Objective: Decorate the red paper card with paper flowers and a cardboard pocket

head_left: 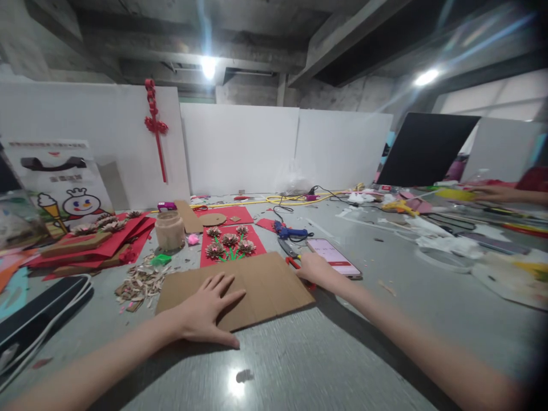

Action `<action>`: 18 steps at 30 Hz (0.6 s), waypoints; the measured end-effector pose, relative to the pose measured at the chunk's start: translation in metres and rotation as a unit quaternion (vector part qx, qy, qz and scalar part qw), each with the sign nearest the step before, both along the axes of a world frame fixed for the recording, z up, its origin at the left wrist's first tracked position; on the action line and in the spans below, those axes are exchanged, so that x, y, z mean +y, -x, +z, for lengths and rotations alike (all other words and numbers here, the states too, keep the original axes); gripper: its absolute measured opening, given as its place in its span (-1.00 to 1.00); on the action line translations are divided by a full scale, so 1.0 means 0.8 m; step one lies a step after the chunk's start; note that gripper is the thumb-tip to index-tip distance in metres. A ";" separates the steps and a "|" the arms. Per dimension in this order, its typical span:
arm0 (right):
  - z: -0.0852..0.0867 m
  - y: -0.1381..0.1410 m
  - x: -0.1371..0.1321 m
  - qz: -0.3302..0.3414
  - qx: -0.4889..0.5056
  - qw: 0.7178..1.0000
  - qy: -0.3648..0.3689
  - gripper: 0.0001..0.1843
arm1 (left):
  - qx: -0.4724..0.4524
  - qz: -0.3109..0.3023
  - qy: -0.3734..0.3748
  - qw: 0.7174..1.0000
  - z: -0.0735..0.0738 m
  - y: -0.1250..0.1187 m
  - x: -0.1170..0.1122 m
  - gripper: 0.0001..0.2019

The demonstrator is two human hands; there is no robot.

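My left hand (205, 311) lies flat with fingers spread on a brown cardboard sheet (265, 285) on the grey table. My right hand (314, 268) rests at the sheet's right edge, fingers curled around the red handles of scissors (287, 251), whose blades point away from me. Just right of that hand lies a phone (334, 257) with its screen lit. Behind the sheet lies a red card (231, 242) with paper flowers and green stems.
A blue glue gun (291, 232) lies behind the scissors. A jar (169, 229), cardboard scraps (141, 281) and red paper sheets (98, 245) sit to the left. A black bag (38, 308) lies at the near left. Another person's hand (492, 194) works at the far right.
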State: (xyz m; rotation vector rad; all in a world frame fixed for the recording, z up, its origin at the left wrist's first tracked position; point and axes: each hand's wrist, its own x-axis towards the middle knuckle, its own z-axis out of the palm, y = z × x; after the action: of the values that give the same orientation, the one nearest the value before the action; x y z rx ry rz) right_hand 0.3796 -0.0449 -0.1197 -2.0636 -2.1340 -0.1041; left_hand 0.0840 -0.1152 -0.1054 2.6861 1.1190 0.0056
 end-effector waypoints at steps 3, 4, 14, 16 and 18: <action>0.005 0.001 -0.005 -0.026 -0.034 0.999 0.033 -0.80 | -0.004 -0.015 0.009 1.000 0.004 0.002 -0.001 -0.18; 0.007 0.002 -0.008 -0.032 -0.038 0.998 0.030 -0.79 | -0.004 -0.019 0.013 1.000 0.005 0.004 -0.001 -0.20; 0.040 -0.005 -0.009 -0.080 -0.011 0.993 -0.090 -0.72 | -0.046 -0.024 -0.009 0.999 0.008 0.009 0.002 -0.25; 0.051 -0.009 -0.004 -0.084 0.003 0.992 -0.091 -0.74 | -0.034 -0.034 -0.004 0.999 0.008 0.008 0.000 -0.29; 0.061 -0.011 0.001 -0.085 0.013 0.991 -0.098 -0.76 | -0.018 -0.043 -0.001 0.999 0.007 0.007 -0.003 -0.34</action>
State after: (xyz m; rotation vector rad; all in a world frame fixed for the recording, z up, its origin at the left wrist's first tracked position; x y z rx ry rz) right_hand 0.3887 -0.0444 -0.0706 -2.1142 -1.8477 -0.2944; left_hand 0.0783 -0.1178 -0.0999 2.7219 0.9922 0.0401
